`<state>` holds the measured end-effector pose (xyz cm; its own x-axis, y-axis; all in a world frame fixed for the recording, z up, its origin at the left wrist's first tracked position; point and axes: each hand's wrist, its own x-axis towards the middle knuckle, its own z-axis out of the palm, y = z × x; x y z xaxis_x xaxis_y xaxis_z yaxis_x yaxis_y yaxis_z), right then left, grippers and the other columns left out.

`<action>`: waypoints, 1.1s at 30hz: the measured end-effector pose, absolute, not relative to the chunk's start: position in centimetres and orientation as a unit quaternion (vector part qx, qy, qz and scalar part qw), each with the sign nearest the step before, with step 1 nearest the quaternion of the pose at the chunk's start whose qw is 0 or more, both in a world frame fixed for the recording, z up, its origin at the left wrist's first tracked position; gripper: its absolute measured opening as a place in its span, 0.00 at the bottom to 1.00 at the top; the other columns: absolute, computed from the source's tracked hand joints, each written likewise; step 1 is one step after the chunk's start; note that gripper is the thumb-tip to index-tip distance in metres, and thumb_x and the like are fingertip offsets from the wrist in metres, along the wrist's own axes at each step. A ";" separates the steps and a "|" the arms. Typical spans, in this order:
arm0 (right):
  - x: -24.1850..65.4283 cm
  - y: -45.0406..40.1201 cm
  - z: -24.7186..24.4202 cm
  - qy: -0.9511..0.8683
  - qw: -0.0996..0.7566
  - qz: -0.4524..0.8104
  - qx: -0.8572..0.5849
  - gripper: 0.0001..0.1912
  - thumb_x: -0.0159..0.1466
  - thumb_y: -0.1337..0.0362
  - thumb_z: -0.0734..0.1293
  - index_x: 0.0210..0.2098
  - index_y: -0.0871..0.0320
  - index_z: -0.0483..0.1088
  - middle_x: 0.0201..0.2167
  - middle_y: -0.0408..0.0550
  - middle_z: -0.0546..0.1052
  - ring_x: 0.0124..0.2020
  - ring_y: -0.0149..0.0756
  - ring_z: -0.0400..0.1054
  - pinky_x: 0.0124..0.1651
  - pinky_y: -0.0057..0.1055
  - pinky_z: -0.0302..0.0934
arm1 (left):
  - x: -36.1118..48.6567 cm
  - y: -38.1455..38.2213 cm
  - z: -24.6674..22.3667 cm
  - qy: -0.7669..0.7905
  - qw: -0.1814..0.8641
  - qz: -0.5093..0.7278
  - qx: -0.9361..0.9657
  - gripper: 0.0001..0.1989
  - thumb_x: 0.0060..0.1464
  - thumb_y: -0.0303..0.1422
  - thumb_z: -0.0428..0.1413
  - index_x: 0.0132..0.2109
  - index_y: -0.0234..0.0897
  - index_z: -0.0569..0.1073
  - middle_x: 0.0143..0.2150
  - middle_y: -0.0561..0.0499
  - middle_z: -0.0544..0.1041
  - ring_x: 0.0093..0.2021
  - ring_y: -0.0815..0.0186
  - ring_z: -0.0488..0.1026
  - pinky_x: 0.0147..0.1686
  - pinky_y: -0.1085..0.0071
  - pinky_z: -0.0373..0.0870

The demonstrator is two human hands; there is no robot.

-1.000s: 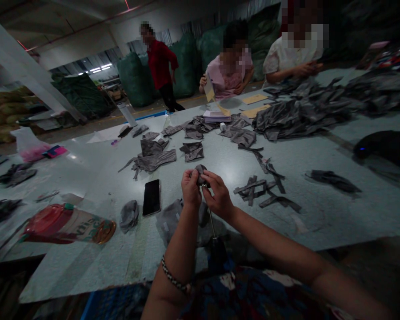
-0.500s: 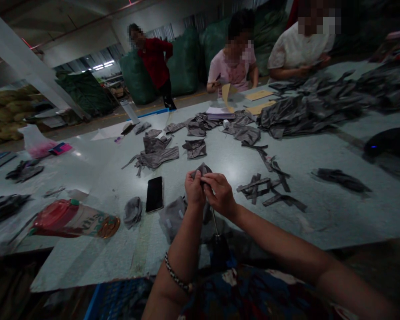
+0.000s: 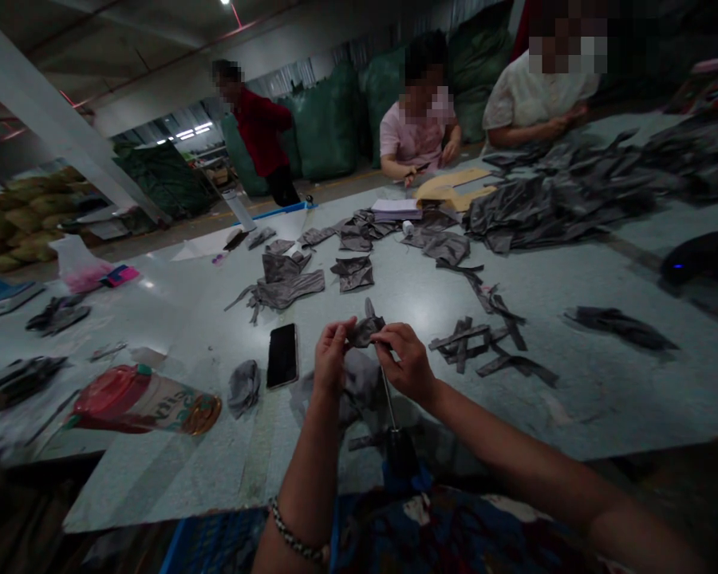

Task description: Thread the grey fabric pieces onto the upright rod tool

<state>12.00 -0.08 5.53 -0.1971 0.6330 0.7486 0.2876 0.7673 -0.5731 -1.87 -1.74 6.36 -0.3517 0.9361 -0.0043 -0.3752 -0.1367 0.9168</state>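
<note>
A small grey fabric piece (image 3: 368,330) is stretched between my two hands above the table. My left hand (image 3: 333,355) pinches its left end, and the fingertips of my right hand (image 3: 405,360) pinch its right end. Close beside my right hand, a thin metal rod (image 3: 388,396) rises from a black holder (image 3: 400,450) at the table edge. The rod's upper part is hidden behind hand and fabric. Grey cloth (image 3: 359,379) lies below my hands, partly covered by my left forearm.
On the table (image 3: 215,470) lie a black phone (image 3: 282,355), a crumpled grey piece (image 3: 244,388) and a red-lidded bottle (image 3: 149,401) on the left. Grey strips (image 3: 479,343) lie right, with a large fabric heap (image 3: 550,199) beyond. Co-workers sit across; another person (image 3: 260,131) stands behind.
My hands have moved apart, and the fabric piece now spans the gap between them. Across the table, the person in pink has lowered the raised yellow sheet. The person in red has shifted left.
</note>
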 end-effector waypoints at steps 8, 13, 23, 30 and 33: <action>11.6 1.3 6.8 -0.766 0.565 0.132 -0.279 0.17 0.58 0.72 0.58 0.47 0.57 0.65 0.47 0.53 0.68 0.51 0.39 0.60 0.53 0.43 0.57 | -0.2 2.3 9.8 0.418 0.574 0.615 0.343 0.19 0.45 0.42 0.57 0.42 0.35 0.69 0.42 0.43 0.74 0.42 0.63 0.71 0.39 0.70 0.65; 11.0 0.6 5.0 -0.765 0.560 0.154 -0.278 0.20 0.59 0.73 0.58 0.51 0.59 0.62 0.50 0.55 0.67 0.53 0.39 0.59 0.54 0.43 0.57 | 2.2 1.6 8.3 0.377 0.632 0.603 0.310 0.23 0.47 0.47 0.52 0.42 0.31 0.68 0.33 0.43 0.75 0.35 0.63 0.72 0.37 0.69 0.65; 12.3 -1.9 3.3 -0.759 0.571 0.167 -0.263 0.21 0.58 0.73 0.58 0.51 0.56 0.62 0.49 0.54 0.68 0.53 0.41 0.60 0.52 0.43 0.61 | 3.6 -1.5 6.4 0.370 0.642 0.625 0.247 0.22 0.47 0.48 0.53 0.40 0.32 0.68 0.32 0.43 0.75 0.34 0.62 0.73 0.38 0.67 0.65; 13.4 -3.9 1.8 -0.768 0.556 0.182 -0.261 0.20 0.58 0.73 0.58 0.49 0.55 0.64 0.49 0.53 0.69 0.51 0.41 0.62 0.50 0.43 0.63 | 4.1 -4.2 4.8 0.379 0.645 0.626 0.219 0.21 0.47 0.46 0.53 0.39 0.31 0.70 0.33 0.41 0.75 0.36 0.61 0.72 0.40 0.67 0.65; 13.9 -4.8 1.3 -0.779 0.537 0.193 -0.262 0.20 0.58 0.73 0.58 0.49 0.55 0.64 0.49 0.53 0.68 0.52 0.41 0.62 0.50 0.43 0.63 | 4.2 -5.4 4.4 0.376 0.648 0.629 0.207 0.20 0.48 0.45 0.53 0.39 0.31 0.70 0.34 0.41 0.76 0.37 0.61 0.72 0.40 0.67 0.65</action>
